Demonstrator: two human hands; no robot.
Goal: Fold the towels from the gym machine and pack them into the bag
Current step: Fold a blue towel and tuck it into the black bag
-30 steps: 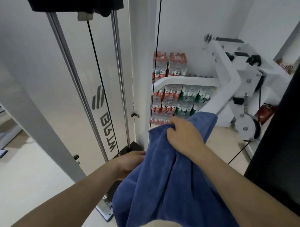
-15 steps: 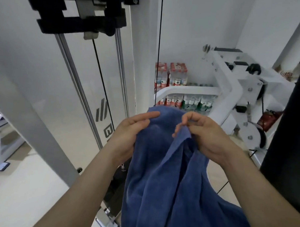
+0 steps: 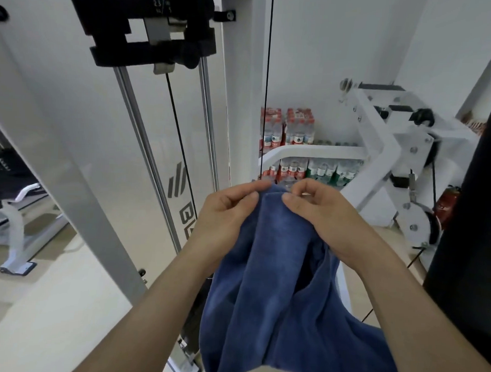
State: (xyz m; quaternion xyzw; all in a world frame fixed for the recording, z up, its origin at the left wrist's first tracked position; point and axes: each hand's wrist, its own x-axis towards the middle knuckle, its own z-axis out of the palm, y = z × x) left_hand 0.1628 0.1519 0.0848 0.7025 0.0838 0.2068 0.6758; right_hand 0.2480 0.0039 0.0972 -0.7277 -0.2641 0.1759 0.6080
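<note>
Chest-high before the white gym machine (image 3: 241, 102), a blue towel (image 3: 277, 270) hangs from both hands: left hand (image 3: 226, 213) and right hand (image 3: 318, 213) each pinch its top edge between curled fingers (image 3: 289, 199).

The towel (image 3: 277, 270) runs past the bottom edge, so its lower hem is out of view. My left grip (image 3: 226, 213) covers part of the panel lettering (image 3: 186, 215). The bottle labels (image 3: 296, 132) are too small to read.
</note>
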